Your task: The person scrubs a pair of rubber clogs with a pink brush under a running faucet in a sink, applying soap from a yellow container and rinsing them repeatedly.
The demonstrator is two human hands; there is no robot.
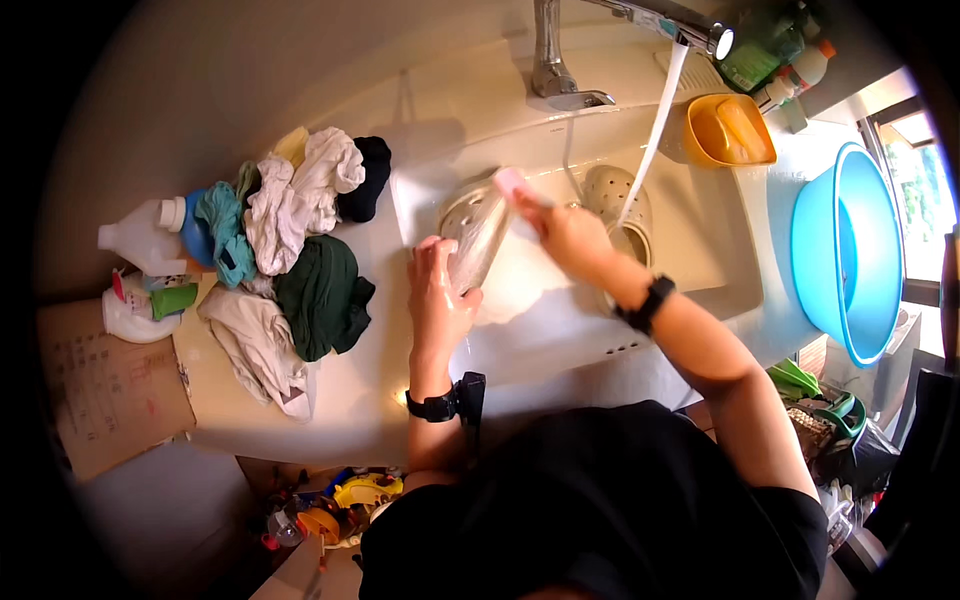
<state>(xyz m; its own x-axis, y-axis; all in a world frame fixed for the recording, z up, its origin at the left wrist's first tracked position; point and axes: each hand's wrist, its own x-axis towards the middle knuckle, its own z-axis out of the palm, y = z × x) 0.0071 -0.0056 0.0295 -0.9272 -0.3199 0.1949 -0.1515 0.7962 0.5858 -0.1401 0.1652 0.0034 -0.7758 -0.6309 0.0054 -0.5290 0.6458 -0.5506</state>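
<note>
My left hand [441, 289] grips a wet beige clog [480, 236] near its heel end, tipped on its side over the left part of the sink [525, 360]. In my right hand [574, 240] is a pink-ended scrubbing brush [511, 182], blurred, beside the upper end of the clog; whether it touches is hard to tell. A second beige clog [611, 191], with holes in its upper, rests in the basin beyond my right hand, partly hidden by my wrist. Water [660, 124] runs from the faucet spout [697, 34] down onto this second clog.
Crumpled clothes [315, 300] lie on the left ledge, by detergent bottles [142, 307] and a cardboard box [112, 382]. A faucet base [555, 79] rises behind the basin. An orange container [727, 131] sits at the back right corner; a blue basin [840, 255] stands at right.
</note>
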